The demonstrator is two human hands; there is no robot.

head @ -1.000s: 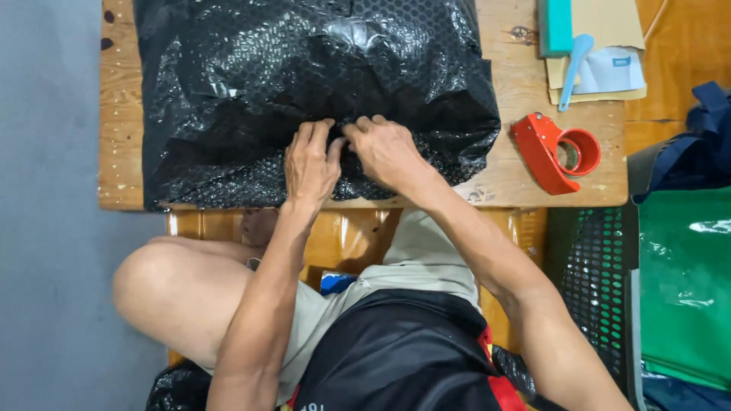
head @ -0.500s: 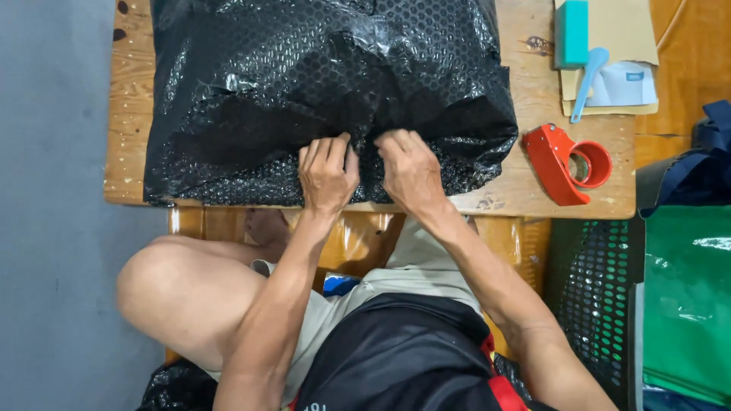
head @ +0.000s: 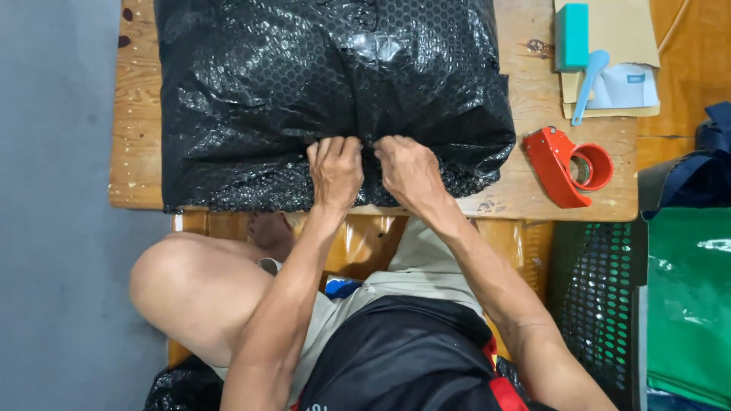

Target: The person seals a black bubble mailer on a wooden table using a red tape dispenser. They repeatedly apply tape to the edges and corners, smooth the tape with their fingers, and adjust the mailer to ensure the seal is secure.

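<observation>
Black bubble-wrapped bundle (head: 327, 99) filling the wooden table (head: 133, 167), top edge cut off. Left hand (head: 335, 171) pressed on its near edge, fingers together, tips tucked into the wrap. Right hand (head: 407, 171) just beside, fingertips hidden in the fold, grip unclear. Further right, red tape dispenser (head: 567, 167), lying apart.

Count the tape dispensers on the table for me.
1. A red tape dispenser lies on the wooden table, right of the black bubble-wrapped bundle. The bundle could hide another.
</observation>
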